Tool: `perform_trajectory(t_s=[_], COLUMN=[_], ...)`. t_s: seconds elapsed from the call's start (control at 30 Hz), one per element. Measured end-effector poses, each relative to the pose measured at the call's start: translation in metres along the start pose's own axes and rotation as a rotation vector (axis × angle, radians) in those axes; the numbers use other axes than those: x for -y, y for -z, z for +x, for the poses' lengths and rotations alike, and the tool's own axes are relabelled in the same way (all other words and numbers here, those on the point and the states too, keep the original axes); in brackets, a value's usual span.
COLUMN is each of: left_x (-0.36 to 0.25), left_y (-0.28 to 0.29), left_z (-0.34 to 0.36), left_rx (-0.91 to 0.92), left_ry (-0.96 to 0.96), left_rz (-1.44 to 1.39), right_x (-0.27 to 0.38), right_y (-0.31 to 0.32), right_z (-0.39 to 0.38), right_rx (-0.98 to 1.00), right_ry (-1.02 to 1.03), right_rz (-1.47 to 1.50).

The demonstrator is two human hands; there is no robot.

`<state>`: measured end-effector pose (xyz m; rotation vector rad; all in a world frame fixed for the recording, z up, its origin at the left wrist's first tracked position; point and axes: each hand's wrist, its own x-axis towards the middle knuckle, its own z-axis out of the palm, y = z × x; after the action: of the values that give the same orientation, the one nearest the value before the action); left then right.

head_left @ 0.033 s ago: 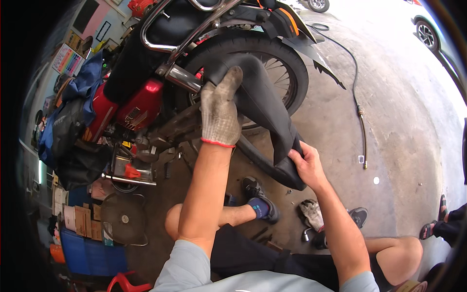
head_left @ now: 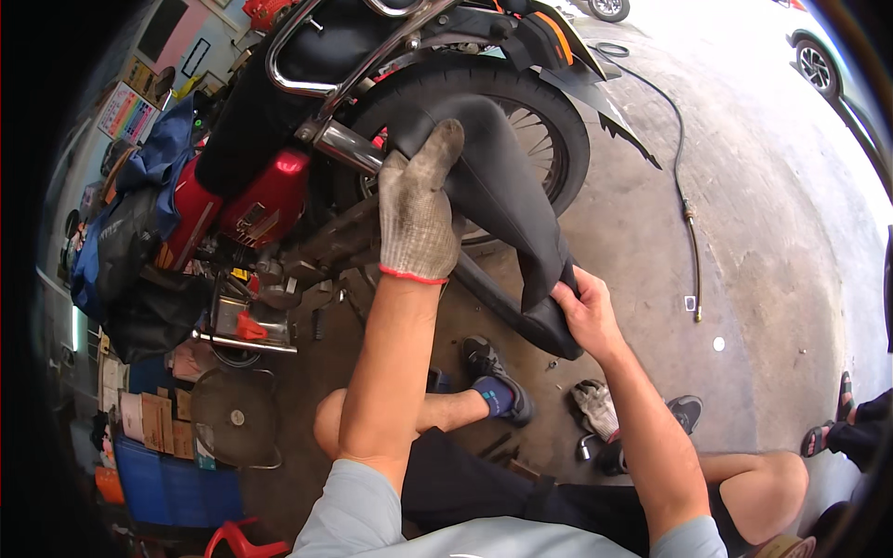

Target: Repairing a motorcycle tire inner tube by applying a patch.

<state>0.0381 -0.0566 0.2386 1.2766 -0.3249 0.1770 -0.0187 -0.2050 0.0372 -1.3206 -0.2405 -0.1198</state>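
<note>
A black rubber inner tube point(head_left: 502, 181) is stretched out in a limp, twisted loop before a motorcycle's rear wheel point(head_left: 569, 149). My left hand point(head_left: 417, 216), in a soiled white knit glove with a red cuff, is closed around the tube's upper end, thumb on top. At the lower right end, my bare right hand point(head_left: 591, 312) pinches a fold of the rubber, its thumb uppermost. Part of the tube hangs below in a curve between the two hands. The fingers under the rubber are hidden on both sides.
The red and black motorcycle point(head_left: 279, 191) stands to the left, its chrome exhaust point(head_left: 346, 149) close to my glove. Another knit glove point(head_left: 593, 407) and a metal socket point(head_left: 584, 448) lie near my feet. An air hose point(head_left: 684, 139) runs along the right floor. Boxes point(head_left: 158, 423) sit at left.
</note>
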Motion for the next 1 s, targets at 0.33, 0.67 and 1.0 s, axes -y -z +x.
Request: perform_trajectory(t_s=[0.33, 0.67, 1.0], left_x=[0.113, 0.209, 0.233], left_y=[0.071, 0.095, 0.054], left_z=[-0.109, -0.207, -0.185], left_rx=[-0.007, -0.401, -0.434], left_ry=[0.101, 0.44, 0.703], left_rz=[-0.604, -0.618, -0.252], right_x=[-0.01, -0.084, -0.082], right_y=[0.099, 0.135, 0.146], right_z=[0.012, -0.043, -0.047], right_rx=[0.226, 0.331, 0.461], right_ry=[-0.15, -0.49, -0.613], right_rz=[-0.618, -0.891, -0.721])
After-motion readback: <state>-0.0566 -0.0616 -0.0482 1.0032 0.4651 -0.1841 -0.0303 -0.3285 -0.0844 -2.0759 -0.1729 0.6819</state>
